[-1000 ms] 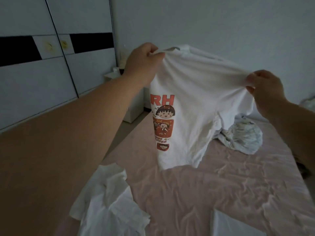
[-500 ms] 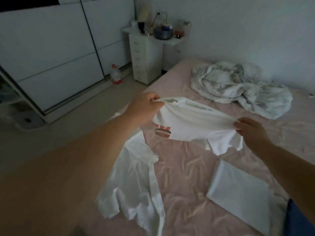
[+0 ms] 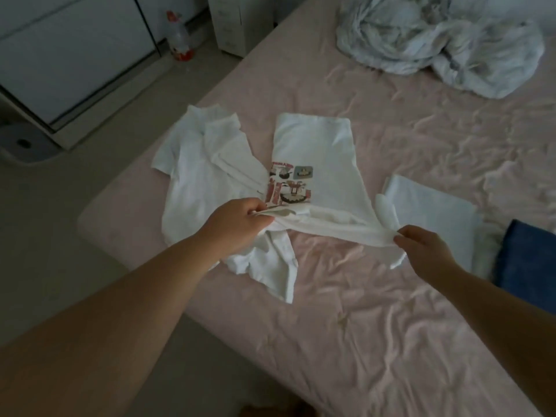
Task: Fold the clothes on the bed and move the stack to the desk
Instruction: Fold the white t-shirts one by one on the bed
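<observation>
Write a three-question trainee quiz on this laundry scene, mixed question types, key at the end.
1. True or false: the printed T-shirt lies on the bed print side up.
2. Which hand pinches the T-shirt's edge nearer the folded white cloth?
A. left hand
B. right hand
C. neither
3. Fill in: the white collared shirt lies to the ____ of the T-shirt in the head view.

Key
1. True; the red print faces the camera.
2. B; the right hand holds the end beside the folded cloth, while the left hand grips the other end.
3. Left; its lower part passes under the left hand.
</observation>
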